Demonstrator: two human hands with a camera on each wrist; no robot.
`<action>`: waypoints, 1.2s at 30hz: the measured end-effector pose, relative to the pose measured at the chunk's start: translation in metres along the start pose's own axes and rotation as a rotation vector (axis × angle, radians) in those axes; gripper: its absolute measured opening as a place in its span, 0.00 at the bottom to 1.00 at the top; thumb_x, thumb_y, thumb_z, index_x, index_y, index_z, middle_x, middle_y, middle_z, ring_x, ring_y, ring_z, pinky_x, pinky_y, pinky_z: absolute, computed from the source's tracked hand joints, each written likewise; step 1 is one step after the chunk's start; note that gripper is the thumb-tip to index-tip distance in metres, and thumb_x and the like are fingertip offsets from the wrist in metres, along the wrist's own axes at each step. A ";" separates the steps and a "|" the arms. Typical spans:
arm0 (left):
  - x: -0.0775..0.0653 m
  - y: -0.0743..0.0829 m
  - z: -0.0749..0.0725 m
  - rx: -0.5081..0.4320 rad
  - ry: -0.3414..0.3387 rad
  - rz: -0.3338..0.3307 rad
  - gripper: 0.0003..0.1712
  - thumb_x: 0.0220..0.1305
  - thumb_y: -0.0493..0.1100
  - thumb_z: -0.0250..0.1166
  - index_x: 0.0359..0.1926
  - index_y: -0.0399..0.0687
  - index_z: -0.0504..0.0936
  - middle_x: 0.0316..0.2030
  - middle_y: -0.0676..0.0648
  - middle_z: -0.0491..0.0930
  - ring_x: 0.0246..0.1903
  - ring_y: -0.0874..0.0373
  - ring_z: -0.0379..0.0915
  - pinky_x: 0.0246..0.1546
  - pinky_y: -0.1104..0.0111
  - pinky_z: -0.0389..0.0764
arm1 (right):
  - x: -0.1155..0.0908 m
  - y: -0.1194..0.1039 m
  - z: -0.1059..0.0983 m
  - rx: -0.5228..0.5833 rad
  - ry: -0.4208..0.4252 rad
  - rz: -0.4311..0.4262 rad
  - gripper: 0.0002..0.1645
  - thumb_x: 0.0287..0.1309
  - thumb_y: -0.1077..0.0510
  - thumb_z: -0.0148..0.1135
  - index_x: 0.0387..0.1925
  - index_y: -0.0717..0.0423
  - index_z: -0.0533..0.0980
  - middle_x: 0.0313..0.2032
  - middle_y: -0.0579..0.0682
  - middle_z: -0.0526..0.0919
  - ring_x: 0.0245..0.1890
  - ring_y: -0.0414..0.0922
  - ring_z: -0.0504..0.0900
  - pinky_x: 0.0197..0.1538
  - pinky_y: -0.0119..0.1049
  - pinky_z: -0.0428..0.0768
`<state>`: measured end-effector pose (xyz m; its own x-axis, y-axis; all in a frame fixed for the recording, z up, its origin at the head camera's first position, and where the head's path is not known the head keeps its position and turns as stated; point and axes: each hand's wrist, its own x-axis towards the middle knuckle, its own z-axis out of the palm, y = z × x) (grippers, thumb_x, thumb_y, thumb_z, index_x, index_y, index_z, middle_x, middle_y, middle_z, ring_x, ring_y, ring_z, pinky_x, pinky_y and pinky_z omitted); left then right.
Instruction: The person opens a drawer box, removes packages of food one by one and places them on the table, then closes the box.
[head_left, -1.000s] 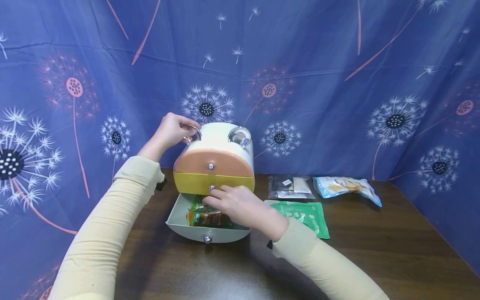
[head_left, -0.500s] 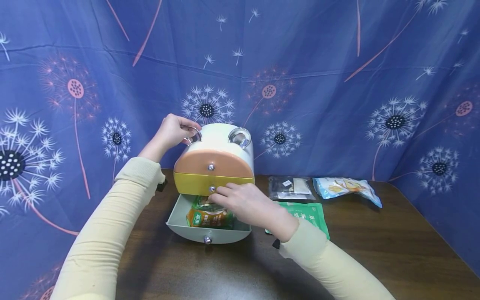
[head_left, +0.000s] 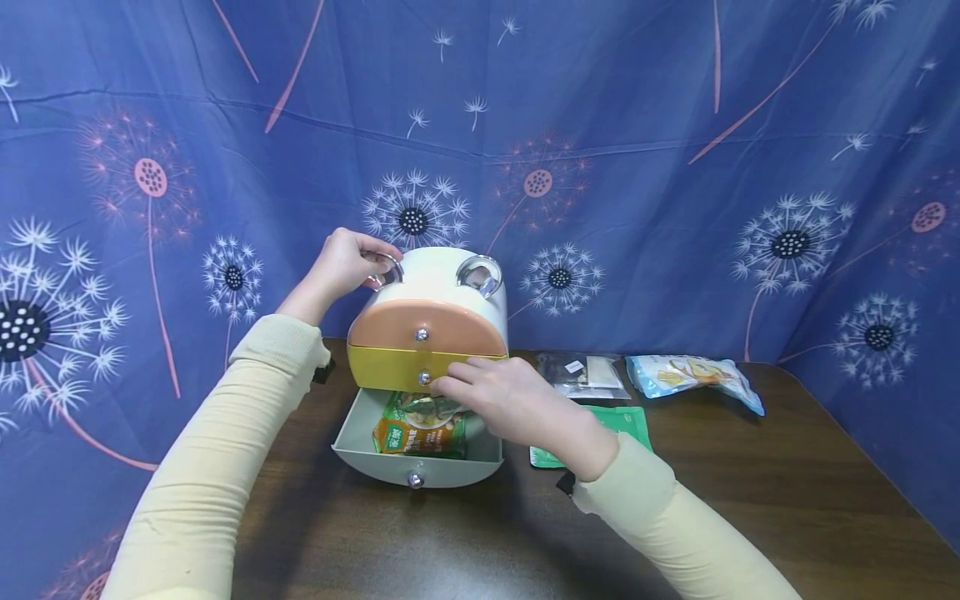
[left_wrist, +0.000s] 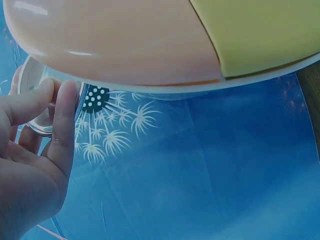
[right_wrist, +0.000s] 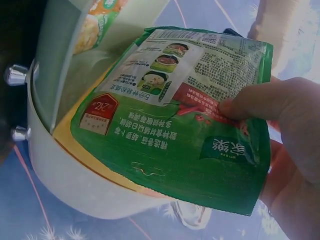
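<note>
My left hand (head_left: pixel 347 260) pinches one chrome ring (head_left: pixel 392 271) on top of a small drawer box (head_left: pixel 431 271). In the left wrist view its thumb and fingers close round that ring (left_wrist: pixel 37 122). My right hand (head_left: pixel 502 402) is at the pulled-out bottom drawer (head_left: pixel 363 425). It grips a green soup packet (right_wrist: pixel 170 165) by one edge, thumb on the printed back. In the head view the hand hides most of this packet. An orange and green food packet (head_left: pixel 423 440) lies in the drawer, partly covered.
The box's orange drawer (head_left: pixel 390 321) and yellow drawer (head_left: pixel 382 367) are closed. On the wooden table (head_left: pixel 720 500) to the right lie a green pouch (head_left: pixel 630 422), a clear plastic bag (head_left: pixel 558 383) and a blue snack bag (head_left: pixel 690 375). A blue patterned cloth (head_left: pixel 637 192) hangs behind.
My right hand has moved right and slightly up with the green soup packet. More of the orange and green packet in the drawer shows. The left hand has stayed on the ring.
</note>
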<state>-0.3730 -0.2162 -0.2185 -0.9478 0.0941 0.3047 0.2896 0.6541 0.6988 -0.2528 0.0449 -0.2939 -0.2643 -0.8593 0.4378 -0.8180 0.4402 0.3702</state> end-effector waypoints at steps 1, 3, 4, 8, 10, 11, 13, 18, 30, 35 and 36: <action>0.000 0.000 0.000 0.001 0.000 -0.001 0.11 0.61 0.35 0.63 0.43 0.47 0.86 0.41 0.41 0.84 0.26 0.56 0.81 0.26 0.68 0.85 | 0.000 0.001 -0.001 0.002 0.005 0.002 0.32 0.44 0.71 0.66 0.51 0.42 0.75 0.43 0.39 0.80 0.40 0.39 0.79 0.23 0.30 0.76; 0.000 0.000 0.000 0.001 0.000 -0.003 0.11 0.61 0.35 0.63 0.43 0.47 0.86 0.40 0.41 0.84 0.26 0.56 0.81 0.26 0.68 0.85 | -0.002 0.002 -0.004 0.006 0.016 0.007 0.32 0.44 0.72 0.64 0.50 0.42 0.75 0.43 0.39 0.80 0.40 0.38 0.79 0.22 0.29 0.75; -0.001 0.000 0.000 0.000 0.000 -0.003 0.11 0.61 0.35 0.63 0.43 0.47 0.86 0.40 0.41 0.84 0.26 0.56 0.81 0.26 0.68 0.85 | -0.002 0.003 -0.006 0.012 0.021 0.011 0.32 0.45 0.72 0.63 0.50 0.42 0.75 0.43 0.38 0.80 0.39 0.38 0.79 0.21 0.29 0.75; -0.001 0.000 0.000 -0.003 -0.001 -0.005 0.11 0.60 0.34 0.63 0.43 0.47 0.86 0.40 0.41 0.84 0.26 0.56 0.81 0.26 0.68 0.85 | -0.005 0.006 -0.012 0.025 0.036 0.022 0.30 0.47 0.73 0.61 0.50 0.42 0.76 0.43 0.38 0.80 0.37 0.37 0.78 0.21 0.28 0.73; -0.001 0.001 -0.001 -0.004 -0.002 -0.007 0.11 0.60 0.34 0.63 0.44 0.47 0.86 0.41 0.41 0.84 0.27 0.56 0.81 0.27 0.68 0.85 | -0.007 0.007 -0.015 0.029 0.035 0.027 0.30 0.46 0.72 0.63 0.50 0.42 0.75 0.43 0.38 0.80 0.36 0.37 0.78 0.21 0.27 0.72; -0.001 0.001 -0.001 -0.004 -0.003 -0.008 0.11 0.61 0.34 0.63 0.44 0.47 0.86 0.41 0.41 0.84 0.27 0.56 0.81 0.27 0.67 0.85 | -0.008 0.008 -0.017 0.028 0.033 0.027 0.31 0.46 0.72 0.63 0.50 0.42 0.75 0.43 0.38 0.80 0.36 0.37 0.78 0.21 0.27 0.73; -0.001 0.001 -0.001 -0.005 -0.005 -0.010 0.11 0.61 0.34 0.63 0.44 0.46 0.86 0.41 0.41 0.84 0.28 0.56 0.81 0.28 0.66 0.85 | -0.010 0.009 -0.019 0.024 0.029 0.026 0.31 0.44 0.72 0.64 0.49 0.42 0.75 0.42 0.38 0.80 0.36 0.37 0.78 0.21 0.27 0.73; -0.001 0.001 -0.001 -0.016 -0.009 -0.017 0.11 0.60 0.35 0.64 0.44 0.47 0.86 0.41 0.41 0.84 0.30 0.54 0.82 0.28 0.67 0.85 | -0.016 0.013 -0.022 0.018 0.049 0.014 0.30 0.43 0.72 0.65 0.48 0.43 0.76 0.40 0.39 0.80 0.35 0.38 0.79 0.21 0.28 0.74; -0.002 0.001 -0.001 -0.011 -0.007 -0.008 0.11 0.60 0.34 0.63 0.44 0.46 0.86 0.40 0.41 0.84 0.30 0.54 0.82 0.29 0.66 0.85 | -0.039 0.028 -0.030 -0.009 0.070 0.022 0.27 0.46 0.72 0.62 0.46 0.44 0.76 0.39 0.38 0.80 0.34 0.38 0.79 0.19 0.28 0.72; -0.001 0.001 0.000 -0.007 -0.006 -0.004 0.11 0.60 0.34 0.63 0.44 0.46 0.86 0.40 0.41 0.84 0.30 0.56 0.81 0.30 0.64 0.85 | -0.049 0.036 -0.033 -0.011 0.087 0.030 0.25 0.43 0.69 0.70 0.44 0.45 0.77 0.35 0.39 0.80 0.33 0.38 0.79 0.20 0.28 0.74; -0.001 0.001 -0.001 -0.006 -0.006 -0.003 0.11 0.60 0.34 0.63 0.44 0.46 0.86 0.41 0.41 0.84 0.29 0.57 0.81 0.31 0.64 0.85 | -0.051 0.038 -0.034 -0.011 0.090 0.031 0.26 0.43 0.69 0.70 0.44 0.45 0.77 0.34 0.39 0.79 0.32 0.38 0.78 0.19 0.28 0.73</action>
<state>-0.3715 -0.2160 -0.2177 -0.9494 0.0964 0.2989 0.2875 0.6498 0.7036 -0.2526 0.1142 -0.2743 -0.2418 -0.8184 0.5213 -0.8042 0.4696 0.3643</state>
